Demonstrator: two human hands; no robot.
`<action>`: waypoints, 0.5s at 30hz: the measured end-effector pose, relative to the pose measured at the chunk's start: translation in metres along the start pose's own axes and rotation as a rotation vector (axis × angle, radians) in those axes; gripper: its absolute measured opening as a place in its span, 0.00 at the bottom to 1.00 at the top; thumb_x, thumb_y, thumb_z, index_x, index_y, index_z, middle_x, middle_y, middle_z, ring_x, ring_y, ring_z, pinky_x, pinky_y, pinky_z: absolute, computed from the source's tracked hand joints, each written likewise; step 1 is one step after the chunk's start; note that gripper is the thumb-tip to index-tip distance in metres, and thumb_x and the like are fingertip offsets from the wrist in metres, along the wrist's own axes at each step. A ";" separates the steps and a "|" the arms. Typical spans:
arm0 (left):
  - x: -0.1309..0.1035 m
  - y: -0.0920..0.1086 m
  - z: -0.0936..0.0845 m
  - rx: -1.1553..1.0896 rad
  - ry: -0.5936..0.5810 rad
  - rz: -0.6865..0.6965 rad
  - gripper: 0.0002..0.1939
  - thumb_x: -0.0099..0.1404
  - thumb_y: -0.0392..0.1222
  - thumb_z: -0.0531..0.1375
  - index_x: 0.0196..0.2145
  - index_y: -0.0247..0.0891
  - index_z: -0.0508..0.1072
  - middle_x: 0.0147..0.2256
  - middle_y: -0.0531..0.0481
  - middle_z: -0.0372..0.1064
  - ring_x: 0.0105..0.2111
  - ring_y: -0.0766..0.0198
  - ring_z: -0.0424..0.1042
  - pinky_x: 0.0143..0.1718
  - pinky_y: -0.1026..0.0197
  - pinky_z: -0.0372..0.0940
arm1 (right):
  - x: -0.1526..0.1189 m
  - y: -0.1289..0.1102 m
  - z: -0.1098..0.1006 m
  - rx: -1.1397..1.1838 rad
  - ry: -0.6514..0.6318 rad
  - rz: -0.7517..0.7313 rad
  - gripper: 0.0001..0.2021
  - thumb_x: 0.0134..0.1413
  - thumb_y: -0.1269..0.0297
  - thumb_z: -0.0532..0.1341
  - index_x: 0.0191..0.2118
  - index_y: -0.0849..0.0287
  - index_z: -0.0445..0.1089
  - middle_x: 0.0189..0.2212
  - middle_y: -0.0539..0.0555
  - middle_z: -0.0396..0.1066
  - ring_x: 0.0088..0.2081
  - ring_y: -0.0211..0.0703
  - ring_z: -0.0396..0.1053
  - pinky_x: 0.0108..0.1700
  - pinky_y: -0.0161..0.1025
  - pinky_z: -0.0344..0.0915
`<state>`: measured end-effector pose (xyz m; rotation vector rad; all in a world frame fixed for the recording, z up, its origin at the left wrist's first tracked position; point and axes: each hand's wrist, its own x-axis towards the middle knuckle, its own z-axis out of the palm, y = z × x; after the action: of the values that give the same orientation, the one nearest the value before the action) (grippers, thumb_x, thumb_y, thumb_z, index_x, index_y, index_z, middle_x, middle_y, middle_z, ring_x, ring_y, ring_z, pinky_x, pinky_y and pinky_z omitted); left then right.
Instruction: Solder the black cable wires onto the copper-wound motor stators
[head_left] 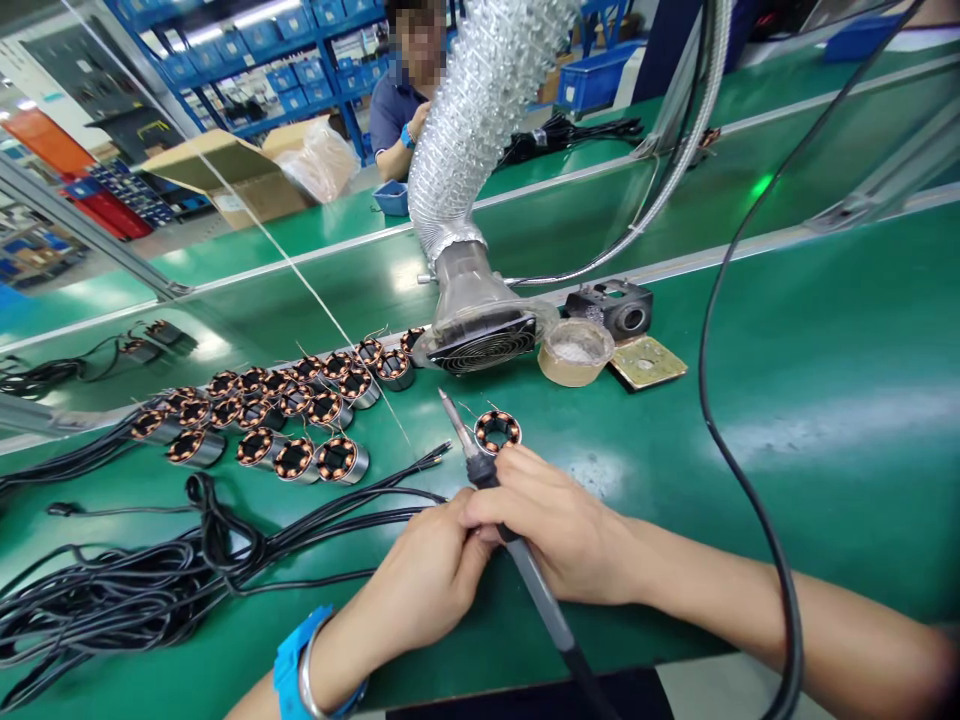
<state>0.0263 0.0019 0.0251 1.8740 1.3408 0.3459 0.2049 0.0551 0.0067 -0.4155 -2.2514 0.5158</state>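
Observation:
My right hand is closed around a soldering iron, whose bare metal tip points up and away over the bench. Pressed against it, my left hand is closed in a pinch; whatever lies between its fingertips is hidden. Just beyond my right knuckles stands a single copper-wound motor stator, with thin wire ends sticking up beside the iron. Black cables with bared ends at their tips lie to the left of the iron and run past my left hand.
Several more stators stand in rows at left, behind coiled black cables. A fume extractor hood hangs ahead on a foil duct. Right of it are a round tub and a soldering-iron stand. Across the bench sits another person.

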 end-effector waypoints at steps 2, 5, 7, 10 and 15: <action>0.001 0.001 -0.003 0.036 0.030 -0.013 0.09 0.72 0.42 0.50 0.37 0.39 0.68 0.36 0.50 0.72 0.35 0.61 0.69 0.37 0.60 0.60 | 0.001 0.000 -0.007 -0.053 -0.027 0.028 0.07 0.64 0.71 0.51 0.42 0.60 0.65 0.27 0.52 0.62 0.30 0.42 0.57 0.33 0.39 0.57; 0.002 0.001 -0.007 0.057 0.058 -0.026 0.10 0.71 0.43 0.51 0.33 0.39 0.66 0.32 0.51 0.68 0.33 0.61 0.66 0.35 0.60 0.58 | 0.001 -0.001 -0.017 -0.071 -0.025 0.028 0.06 0.66 0.70 0.50 0.43 0.60 0.63 0.28 0.51 0.64 0.30 0.40 0.57 0.33 0.37 0.59; 0.002 -0.001 -0.008 0.015 0.056 -0.033 0.10 0.71 0.43 0.51 0.33 0.39 0.65 0.32 0.51 0.67 0.33 0.61 0.65 0.35 0.61 0.58 | -0.001 -0.001 -0.019 -0.061 -0.042 0.022 0.07 0.66 0.71 0.50 0.44 0.60 0.63 0.29 0.51 0.65 0.29 0.39 0.58 0.33 0.36 0.59; 0.005 -0.005 -0.010 -0.084 0.028 -0.040 0.11 0.72 0.45 0.50 0.32 0.39 0.64 0.30 0.53 0.65 0.32 0.63 0.63 0.34 0.62 0.57 | -0.004 -0.002 -0.019 -0.052 -0.078 0.030 0.09 0.65 0.73 0.50 0.46 0.59 0.64 0.29 0.51 0.65 0.29 0.39 0.59 0.32 0.36 0.59; 0.008 -0.010 -0.010 -0.230 -0.011 -0.048 0.14 0.72 0.48 0.50 0.30 0.39 0.61 0.28 0.56 0.59 0.29 0.66 0.58 0.31 0.63 0.55 | -0.007 -0.001 -0.015 0.025 -0.099 0.035 0.13 0.59 0.78 0.53 0.48 0.60 0.64 0.30 0.53 0.67 0.29 0.40 0.59 0.32 0.37 0.61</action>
<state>0.0166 0.0144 0.0222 1.6486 1.2786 0.4448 0.2208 0.0549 0.0120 -0.4250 -2.3335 0.5936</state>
